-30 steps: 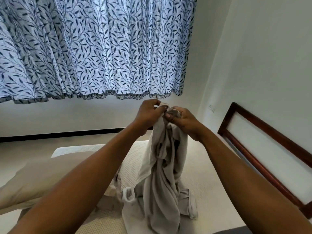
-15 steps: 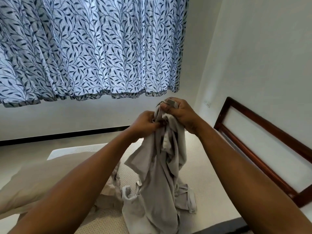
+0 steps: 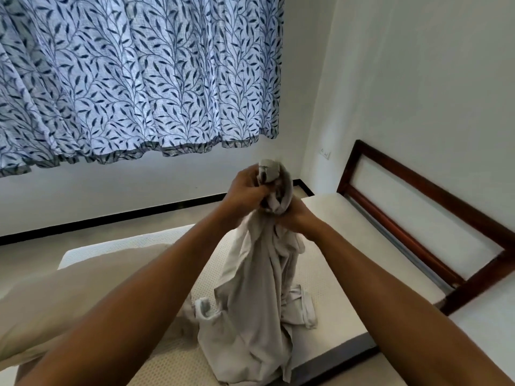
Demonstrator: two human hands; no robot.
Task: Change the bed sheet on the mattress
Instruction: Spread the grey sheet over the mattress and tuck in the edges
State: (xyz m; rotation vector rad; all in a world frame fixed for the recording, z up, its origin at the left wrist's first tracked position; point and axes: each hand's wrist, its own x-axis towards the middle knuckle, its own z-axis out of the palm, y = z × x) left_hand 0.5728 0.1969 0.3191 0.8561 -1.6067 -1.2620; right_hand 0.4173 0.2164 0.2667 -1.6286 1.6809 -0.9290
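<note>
Both hands are up at centre frame, both clamped on the sheet [image 3: 256, 288]. The left hand [image 3: 243, 190] sits higher, fingers curled tight round the bunched top of the fabric. A wad of it pokes out above the knuckles and wraps over toward the right. The right hand [image 3: 299, 218] is just below and to the right, touching the left one, and its fist grips the same bunch where it narrows. Individual fingertips can't be made out on either hand because the cloth covers them. No slack shows between the two grips. Below the right hand the sheet hangs as one twisted grey-white column. Its lower end is piled in loose folds on the mattress [image 3: 334, 210], lower centre of frame, between the two forearms. The mattress is bare, with a cream dotted cover, and runs from lower left up to the right. A tan pillow [image 3: 69, 302] lies on it at the left edge, partly behind the left forearm and apart from the sheet pile. A dark wooden headboard [image 3: 479, 282] stands against the wall at right, along the mattress edge. A leaf-print curtain [image 3: 139, 79] fills the upper left. A small socket [image 3: 324, 155] sits on the wall near the corner, just above the top end of the headboard.
</note>
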